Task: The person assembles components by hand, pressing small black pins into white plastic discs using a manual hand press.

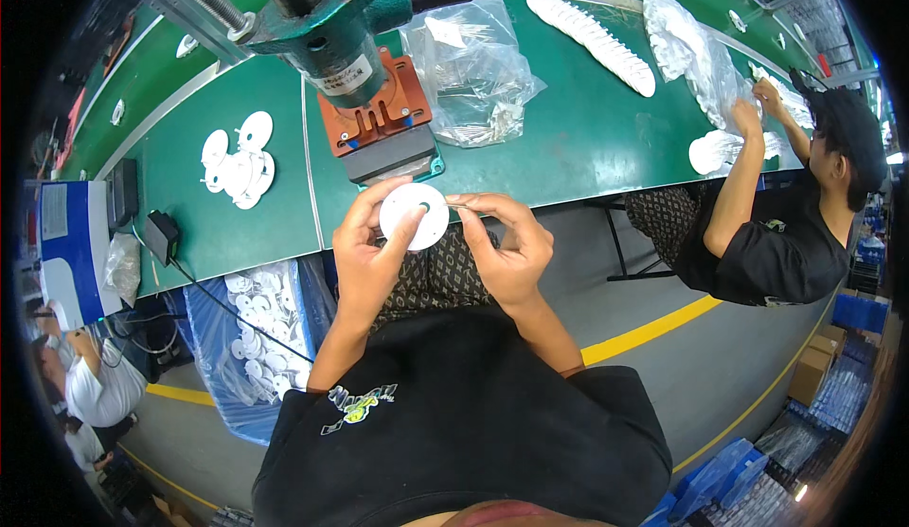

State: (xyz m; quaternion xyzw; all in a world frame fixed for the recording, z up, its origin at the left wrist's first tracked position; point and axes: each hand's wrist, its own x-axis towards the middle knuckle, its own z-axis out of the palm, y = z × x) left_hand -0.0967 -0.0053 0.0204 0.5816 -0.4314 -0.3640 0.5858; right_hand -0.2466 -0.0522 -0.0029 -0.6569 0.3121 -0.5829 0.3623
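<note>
My left hand (363, 248) pinches a round white plastic disc (432, 232) with a hole in its middle, thumb on its face. From the right, my right hand (516, 254) holds a thin metal pin (458, 206) between thumb and forefinger, its tip at the disc. I cannot tell whether the pin is in the disc or only against it. Both hands are in front of the green table's near edge. Just beyond them stands a green bench press (331, 44) over an orange metal fixture (402, 87) and a dark block (390, 156).
Several white discs (248, 172) lie on the table (284, 219) at left. A clear bag of thin metal pins (473, 77) lies right of the press, a row of white discs (592, 39) beyond. A blue-lined bin (270, 328) holds discs. A co-worker (776, 224) sits at right.
</note>
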